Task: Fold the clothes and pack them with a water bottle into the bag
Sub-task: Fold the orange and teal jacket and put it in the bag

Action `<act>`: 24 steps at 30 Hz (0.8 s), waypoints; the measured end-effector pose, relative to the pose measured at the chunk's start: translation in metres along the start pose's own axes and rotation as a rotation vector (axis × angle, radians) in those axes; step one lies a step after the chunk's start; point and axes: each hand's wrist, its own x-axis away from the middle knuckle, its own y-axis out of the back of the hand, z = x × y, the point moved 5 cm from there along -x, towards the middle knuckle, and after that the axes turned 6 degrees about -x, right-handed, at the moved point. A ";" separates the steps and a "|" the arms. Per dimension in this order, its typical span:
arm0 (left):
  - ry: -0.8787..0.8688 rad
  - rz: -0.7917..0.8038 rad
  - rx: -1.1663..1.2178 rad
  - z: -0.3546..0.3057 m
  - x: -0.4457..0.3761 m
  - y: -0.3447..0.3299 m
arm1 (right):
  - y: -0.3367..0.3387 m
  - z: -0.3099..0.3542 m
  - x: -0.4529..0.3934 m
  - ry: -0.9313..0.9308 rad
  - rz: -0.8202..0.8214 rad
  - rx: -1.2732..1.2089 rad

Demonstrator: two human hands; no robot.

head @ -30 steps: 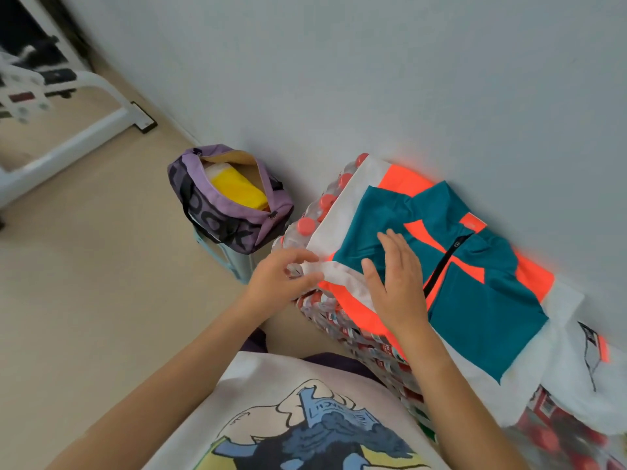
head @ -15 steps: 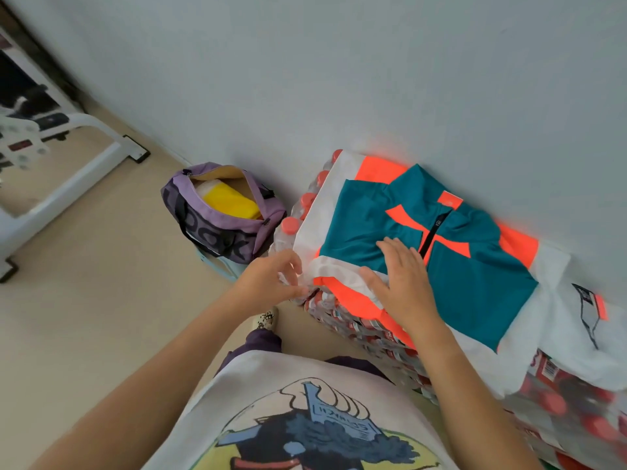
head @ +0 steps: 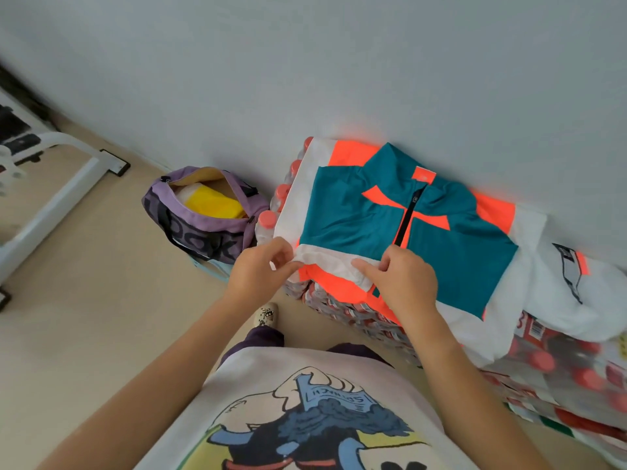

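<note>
- Both hands pinch the white near hem of the teal, orange and white zip-neck jacket (head: pixel 390 225), at frame centre: the left hand (head: pixel 261 276) at its corner, the right hand (head: pixel 403 279) further along.
- The jacket lies on shrink-wrapped packs of red-capped water bottles (head: pixel 543 368); slick fabric hanging over the edge could slide off if tugged.
- The purple fabric bag (head: pixel 200 228), unzipped with something yellow inside, stands centre left on the floor.
- A second ago the right hand lay flat on the jacket; now it pinches.
</note>
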 end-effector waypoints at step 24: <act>0.259 0.149 -0.359 -0.032 -0.107 -0.009 | 0.023 -0.016 -0.066 -0.148 -0.111 -0.456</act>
